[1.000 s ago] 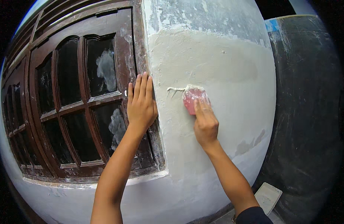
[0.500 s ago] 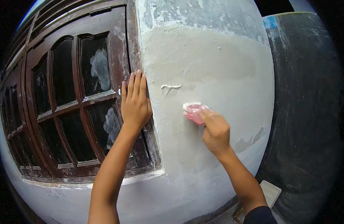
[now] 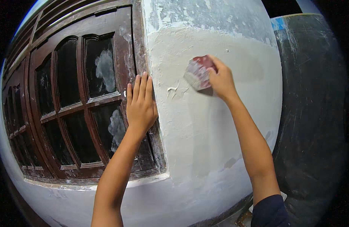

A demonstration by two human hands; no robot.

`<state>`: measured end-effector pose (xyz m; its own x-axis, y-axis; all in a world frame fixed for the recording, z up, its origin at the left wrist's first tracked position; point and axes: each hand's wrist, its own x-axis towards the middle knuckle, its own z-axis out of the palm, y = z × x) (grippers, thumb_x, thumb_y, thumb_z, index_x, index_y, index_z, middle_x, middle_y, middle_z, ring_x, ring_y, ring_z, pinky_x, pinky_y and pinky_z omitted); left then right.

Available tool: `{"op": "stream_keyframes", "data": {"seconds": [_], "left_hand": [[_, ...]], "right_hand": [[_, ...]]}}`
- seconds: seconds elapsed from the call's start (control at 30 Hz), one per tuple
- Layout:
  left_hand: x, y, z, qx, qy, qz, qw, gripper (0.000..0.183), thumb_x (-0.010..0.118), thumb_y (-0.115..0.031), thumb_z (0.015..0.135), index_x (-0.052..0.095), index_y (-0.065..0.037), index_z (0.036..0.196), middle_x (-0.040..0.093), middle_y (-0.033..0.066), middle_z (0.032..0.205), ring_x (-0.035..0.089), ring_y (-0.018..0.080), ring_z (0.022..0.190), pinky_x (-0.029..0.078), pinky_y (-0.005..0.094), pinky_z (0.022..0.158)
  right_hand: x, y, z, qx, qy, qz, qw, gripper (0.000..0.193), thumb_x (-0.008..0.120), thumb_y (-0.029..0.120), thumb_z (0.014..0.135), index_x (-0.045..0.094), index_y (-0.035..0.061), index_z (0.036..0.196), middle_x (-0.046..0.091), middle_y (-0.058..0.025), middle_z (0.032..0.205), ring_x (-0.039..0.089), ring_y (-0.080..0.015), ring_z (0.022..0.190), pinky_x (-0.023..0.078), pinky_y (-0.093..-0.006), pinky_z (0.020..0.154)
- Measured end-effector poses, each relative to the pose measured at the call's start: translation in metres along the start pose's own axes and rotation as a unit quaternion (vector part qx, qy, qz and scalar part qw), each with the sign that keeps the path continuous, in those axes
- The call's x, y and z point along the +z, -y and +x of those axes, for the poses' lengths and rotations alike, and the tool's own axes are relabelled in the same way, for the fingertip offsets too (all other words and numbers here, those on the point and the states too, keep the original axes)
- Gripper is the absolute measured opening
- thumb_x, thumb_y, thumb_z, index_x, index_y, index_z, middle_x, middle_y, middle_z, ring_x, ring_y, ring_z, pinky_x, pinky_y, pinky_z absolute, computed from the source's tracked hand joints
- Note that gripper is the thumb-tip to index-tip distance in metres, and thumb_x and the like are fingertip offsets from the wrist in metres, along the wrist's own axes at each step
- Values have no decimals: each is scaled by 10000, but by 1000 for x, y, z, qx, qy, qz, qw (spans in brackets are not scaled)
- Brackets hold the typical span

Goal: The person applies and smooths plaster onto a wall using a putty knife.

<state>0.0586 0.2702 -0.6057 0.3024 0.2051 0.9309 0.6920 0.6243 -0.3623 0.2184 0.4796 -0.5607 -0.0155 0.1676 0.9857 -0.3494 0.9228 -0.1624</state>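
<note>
A red putty spreader (image 3: 198, 73), its face smeared with whitish putty, is gripped in my right hand (image 3: 222, 80) against the upper part of the plastered wall (image 3: 220, 125). Just left of the spreader, a small raised ridge of wet putty (image 3: 174, 90) sticks to the wall. My left hand (image 3: 141, 106) lies flat with fingers stretched upward on the brown wooden window frame (image 3: 139, 45), beside the wall's edge. It holds nothing.
Paned wooden window shutters (image 3: 72, 102) with white smears on the glass fill the left side. To the right stands a large dark panel (image 3: 314, 94). A pale tray (image 3: 283, 196) shows partly behind my right sleeve, low down.
My right hand has moved up the wall with the spreader, which is now turned to show its smeared face. The putty ridge has changed shape. My left hand stays on the frame.
</note>
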Motion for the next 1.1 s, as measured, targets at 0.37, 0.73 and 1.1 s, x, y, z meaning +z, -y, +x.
{"op": "stream_keyframes", "data": {"seconds": [0.37,0.73,1.1], "left_hand": [[3,3,-2,-1,-1,21,1000,658,460,-53,799,375,-17,1451,367,136,1528,298,294,1440,120,477,1190],[4,5,-4,2,-6,22,1000,651,463,-47,799,388,-12,1445,375,145,1521,304,296,1436,132,481,1188],[2,6,-4,0,-4,23,1000,643,462,-41,803,390,-6,1441,383,153,1515,307,291,1437,108,478,1191]], "right_hand": [[3,3,-7,-21,-52,23,998,399,544,-17,844,599,-3,1239,668,-183,1115,648,-259,1011,491,-347,910],[4,-7,-5,0,-74,104,992,398,541,-34,824,606,-13,1216,664,-208,1112,654,-334,1028,482,-375,944],[18,-3,-12,-50,-17,99,994,372,548,-12,836,608,-19,1203,670,-195,1127,662,-266,1021,495,-346,916]]}}
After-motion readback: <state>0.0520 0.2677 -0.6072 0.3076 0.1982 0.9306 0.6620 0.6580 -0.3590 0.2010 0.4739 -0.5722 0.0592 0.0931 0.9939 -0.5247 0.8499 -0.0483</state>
